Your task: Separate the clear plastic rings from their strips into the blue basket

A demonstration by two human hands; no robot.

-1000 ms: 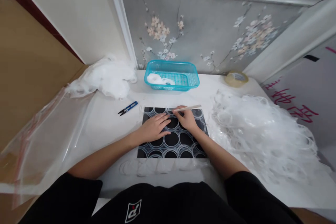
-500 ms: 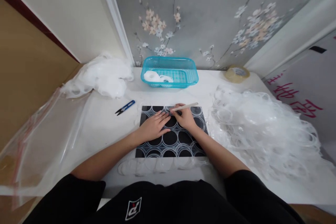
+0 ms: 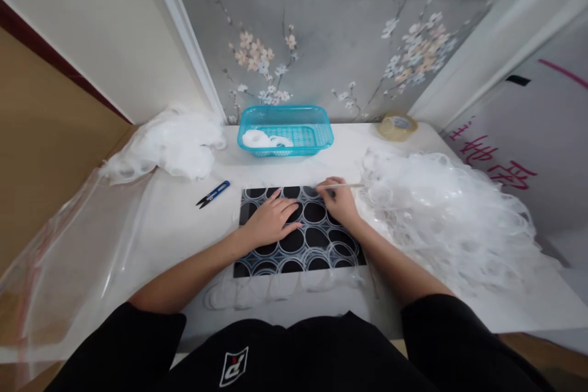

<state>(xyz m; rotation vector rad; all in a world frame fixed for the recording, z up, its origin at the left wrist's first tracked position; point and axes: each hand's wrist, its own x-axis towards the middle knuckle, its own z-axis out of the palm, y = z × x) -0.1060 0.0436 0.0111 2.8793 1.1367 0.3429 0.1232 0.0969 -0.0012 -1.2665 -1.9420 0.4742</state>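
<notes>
1. A clear plastic bag (image 3: 68, 245) hangs over the left edge of the table (image 3: 184, 220), out of the way of the work in the middle.
2. A heap of white scraps (image 3: 169, 144) lies at the back left, well apart from the hands, as if set aside there.
3. Small blue snips (image 3: 212, 193) lie just left of the black mat (image 3: 298, 236), near the left hand, probably kept within easy reach.
4. The left hand (image 3: 271, 220) lies flat and released, fingers spread on the film of clear rings (image 3: 316, 251) that covers the mat; it seems to pin the film down.
5. The blue basket (image 3: 285, 130) stands behind the mat with a few white rings in it, close enough to drop pieces in.
6. The right hand (image 3: 340, 205) grips a thin pale stick (image 3: 342, 185) like a pen, its tip down on the film at the mat's far edge, likely for fine picking.
7. A big tangle of clear film (image 3: 450, 214) lies right of the mat, touching it; a roll of tape (image 3: 397, 125) rests at the back.
</notes>
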